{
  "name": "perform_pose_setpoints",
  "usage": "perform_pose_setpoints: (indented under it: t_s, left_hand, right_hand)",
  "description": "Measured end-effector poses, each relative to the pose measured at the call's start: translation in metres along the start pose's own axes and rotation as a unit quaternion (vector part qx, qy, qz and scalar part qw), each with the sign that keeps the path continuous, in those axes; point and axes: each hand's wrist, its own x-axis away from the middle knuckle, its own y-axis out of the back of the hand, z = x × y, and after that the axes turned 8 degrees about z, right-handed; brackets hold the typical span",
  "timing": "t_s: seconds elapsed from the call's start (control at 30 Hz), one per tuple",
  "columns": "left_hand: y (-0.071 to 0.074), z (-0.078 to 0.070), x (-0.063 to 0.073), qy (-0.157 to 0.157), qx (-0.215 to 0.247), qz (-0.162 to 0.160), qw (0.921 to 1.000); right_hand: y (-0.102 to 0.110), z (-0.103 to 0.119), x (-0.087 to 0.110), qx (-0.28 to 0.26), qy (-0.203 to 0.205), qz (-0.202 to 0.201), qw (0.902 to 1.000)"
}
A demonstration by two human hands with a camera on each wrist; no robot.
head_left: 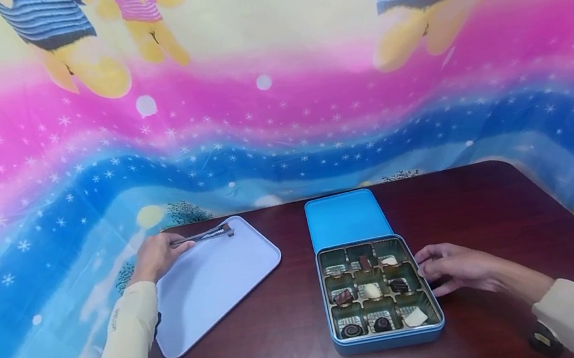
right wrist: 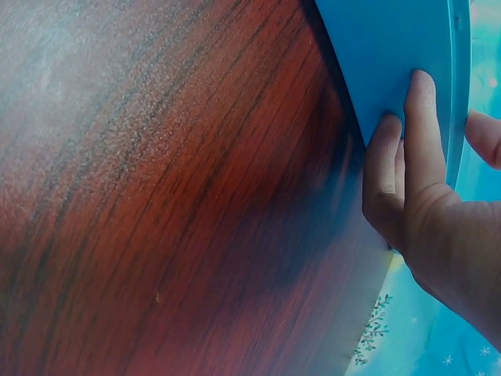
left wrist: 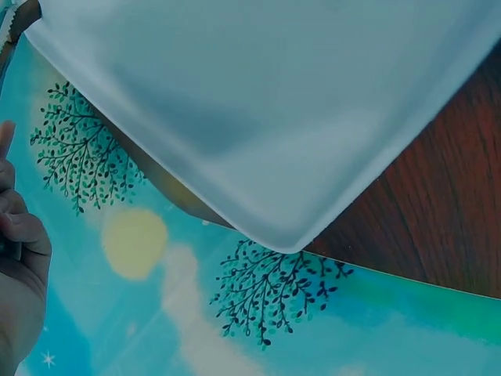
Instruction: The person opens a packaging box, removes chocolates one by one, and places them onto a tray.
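My left hand (head_left: 158, 255) grips metal tongs (head_left: 200, 237) above the far end of a white tray (head_left: 214, 290). A small brown piece, seemingly chocolate (head_left: 228, 229), is at the tongs' tips; whether it touches the tray I cannot tell. In the left wrist view, the hand (left wrist: 19, 266) shows only at the left edge. Right of the tray stands a blue tin (head_left: 388, 341) of chocolates in a gold divided insert. With its fingers extended, my right hand (head_left: 461, 267) touches the tin's right side; the right wrist view shows fingertips against the blue wall (right wrist: 383, 55).
The tin's blue lid (head_left: 346, 218) lies open behind it. Dark and white chocolates (head_left: 372, 290) sit in several compartments; the far left one shows none. The dark wooden table (head_left: 270, 357) has a patterned cloth (head_left: 276, 112) hanging behind it and at its sides.
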Motion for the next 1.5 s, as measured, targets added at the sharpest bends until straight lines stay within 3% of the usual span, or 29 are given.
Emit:
perform_pose_setpoints:
  t_s: [0.27,0.4,0.57,0.77,0.97,1.1,1.5]
  left_hand:
    - [0.001,0.001,0.000,0.005,0.008,0.008,0.9999]
    - [0.004,0.000,-0.001,0.002,0.019,-0.010,0.9998]
    - [0.007,-0.012,-0.002,-0.002,0.034,-0.032,0.9989]
    - [0.004,-0.043,-0.008,-0.025,0.084,-0.046,0.9950]
    - [0.001,-0.079,-0.012,-0.100,0.121,-0.054,0.9861]
    - [-0.001,-0.104,-0.013,-0.136,0.118,-0.038,0.9830]
    - [-0.008,-0.165,-0.009,-0.196,0.085,0.026,0.9765]
  right_hand:
    - [0.002,0.000,-0.002,-0.007,0.008,0.009,0.9999]
    - [0.002,0.000,-0.002,-0.008,0.011,0.013,0.9998]
    - [0.002,0.000,-0.001,-0.009,0.014,0.015,0.9997]
    - [0.002,0.000,-0.001,-0.008,0.008,0.012,0.9999]
    - [0.002,0.000,0.000,-0.004,0.008,0.013,0.9999]
    - [0.002,0.000,0.000,-0.005,0.010,0.016,0.9998]
    - [0.001,-0.001,0.000,-0.002,0.004,0.011,0.9999]
